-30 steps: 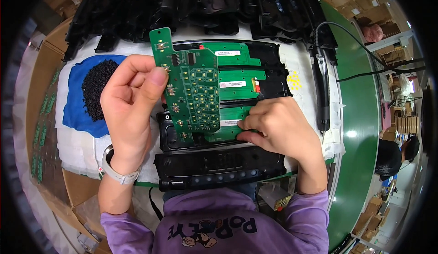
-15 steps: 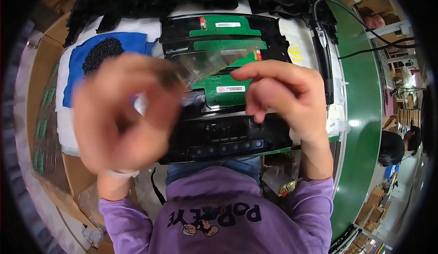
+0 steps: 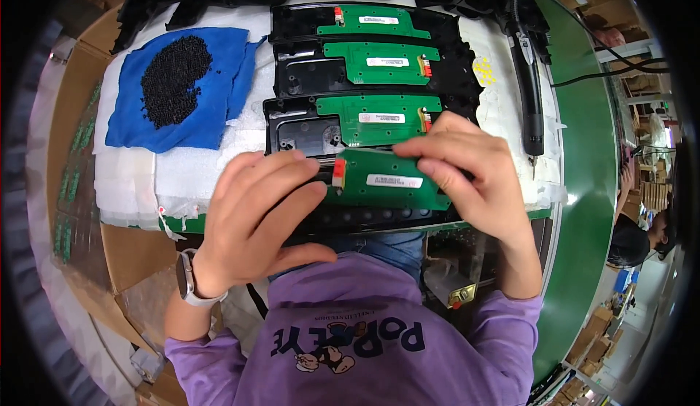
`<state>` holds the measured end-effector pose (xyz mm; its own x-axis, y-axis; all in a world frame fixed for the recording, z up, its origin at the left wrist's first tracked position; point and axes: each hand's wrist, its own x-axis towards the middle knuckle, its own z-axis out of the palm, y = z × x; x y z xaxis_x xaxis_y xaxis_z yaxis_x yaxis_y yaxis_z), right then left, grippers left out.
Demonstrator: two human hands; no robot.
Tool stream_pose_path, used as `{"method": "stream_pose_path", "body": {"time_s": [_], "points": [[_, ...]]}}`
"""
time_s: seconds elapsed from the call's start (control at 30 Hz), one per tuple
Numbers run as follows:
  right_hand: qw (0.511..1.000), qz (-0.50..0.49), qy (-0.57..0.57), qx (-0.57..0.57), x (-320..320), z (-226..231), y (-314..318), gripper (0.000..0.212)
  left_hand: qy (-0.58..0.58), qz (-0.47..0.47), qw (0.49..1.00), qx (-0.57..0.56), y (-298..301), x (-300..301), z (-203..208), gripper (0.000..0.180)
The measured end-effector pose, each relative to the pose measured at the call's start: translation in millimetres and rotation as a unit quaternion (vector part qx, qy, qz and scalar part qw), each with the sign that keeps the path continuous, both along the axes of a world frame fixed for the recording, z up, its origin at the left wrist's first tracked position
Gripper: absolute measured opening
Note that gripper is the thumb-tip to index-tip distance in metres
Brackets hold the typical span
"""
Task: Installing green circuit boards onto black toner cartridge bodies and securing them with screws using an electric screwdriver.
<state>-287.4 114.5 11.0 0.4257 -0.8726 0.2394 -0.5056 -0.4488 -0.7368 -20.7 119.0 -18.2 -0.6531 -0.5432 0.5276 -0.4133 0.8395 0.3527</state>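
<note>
Bright, even overhead light, sharp centre, fisheye bending and dark vignette at edges.

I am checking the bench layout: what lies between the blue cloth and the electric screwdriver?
In the head view, three black housings with green circuit boards lie between the blue cloth and the electric screwdriver.

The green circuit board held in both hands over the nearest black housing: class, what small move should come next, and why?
Probably lower the green circuit board flat into the nearest black housing. Left hand and right hand grip its two ends just above that housing, and the three housings behind already carry similar boards, so seating it would match them.
</note>
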Motion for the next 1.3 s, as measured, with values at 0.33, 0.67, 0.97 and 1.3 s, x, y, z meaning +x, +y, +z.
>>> {"method": "stream_pose_path", "body": {"time_s": [0.33,0.67,0.97,1.3], "points": [[0.998,0.003,0.047,0.036,3,-19,17,0.024,0.046,-0.005,0.996,0.077,8,-12,-23,0.051],[0.994,-0.037,0.085,-0.052,-3,-23,21,0.034,-0.036,-0.014,0.998,0.056,9,-18,-15,0.039],[0.994,-0.033,0.092,-0.041,-5,-27,24,0.032,-0.052,-0.012,0.997,0.057,11,-19,-17,0.041],[0.975,-0.056,0.146,-0.156,-2,-13,24,0.029,0.041,0.023,0.998,0.033,-10,-3,2,0.03]]}}
